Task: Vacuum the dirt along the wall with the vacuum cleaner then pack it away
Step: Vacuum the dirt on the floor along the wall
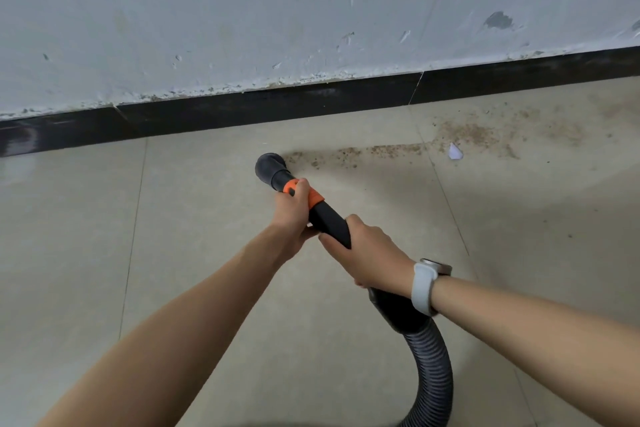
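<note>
Left grip: left hand (pixel 293 215) wraps the black wand (pixel 329 220) high up, fingers curled round the orange collar (pixel 313 198), thumb along the top.
Right grip: right hand (pixel 367 255) clasps the wand lower down, fingers closed round the black tube just behind the left hand — the two hands nearly touch.
Wrist: a watch (pixel 427 284) with a white strap sits on the right wrist.
Wand look: black plastic tube, one bright orange band near the head, widening toward the hose end.
Nozzle: round dark brush head (pixel 270 166) at the wand's far end, tilted down onto the floor tile (pixel 207 253); its right edge meets the start of the dirt trail.
Hose: grey ribbed hose (pixel 433 367) leaves the wand below the right wrist, bends down and runs out of the bottom edge.
Containers: the vacuum's body and bin are out of frame — contents cannot be told.
Dirt: brown gritty dirt (pixel 381 151) lies in a band from the nozzle rightward, spreading into a wider patch near the skirting.
Paper: a small white scrap (pixel 454 151) lies in the dirt, well right of the nozzle.
Skirting: black skirting board (pixel 242 111) runs along the floor's far edge.
Wall: pale wall (pixel 242 10) above it, chipped and scuffed, with a grey gouge at upper right.
</note>
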Available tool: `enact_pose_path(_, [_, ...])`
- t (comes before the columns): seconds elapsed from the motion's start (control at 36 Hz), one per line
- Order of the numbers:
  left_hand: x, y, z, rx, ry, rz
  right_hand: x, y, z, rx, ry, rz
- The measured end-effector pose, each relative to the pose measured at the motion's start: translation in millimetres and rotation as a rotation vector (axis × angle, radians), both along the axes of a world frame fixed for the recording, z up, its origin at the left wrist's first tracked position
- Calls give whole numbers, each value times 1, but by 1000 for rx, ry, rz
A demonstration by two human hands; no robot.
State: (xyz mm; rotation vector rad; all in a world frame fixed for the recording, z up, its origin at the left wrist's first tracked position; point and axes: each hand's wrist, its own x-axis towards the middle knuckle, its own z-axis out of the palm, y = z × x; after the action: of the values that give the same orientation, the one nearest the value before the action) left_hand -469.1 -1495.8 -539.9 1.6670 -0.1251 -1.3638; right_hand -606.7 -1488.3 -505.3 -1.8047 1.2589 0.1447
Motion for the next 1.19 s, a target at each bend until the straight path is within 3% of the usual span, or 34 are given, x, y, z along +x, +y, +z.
enact_pose_path(0.25, [-33,28,-6,24,-8,13,-32,32,-9,-7,30,-37])
enact_pose_path(0.58, [-22,76,-8,126,-114,125,-25,50,-12,127,0,145])
enact_pose_path(0.72, [-24,81,-5,142,-127,120,-26,56,-11,81,-11,163])
enact_pose_path(1.19, [-106,40,4,97,13,-166,-97,69,6,58,49,-260])
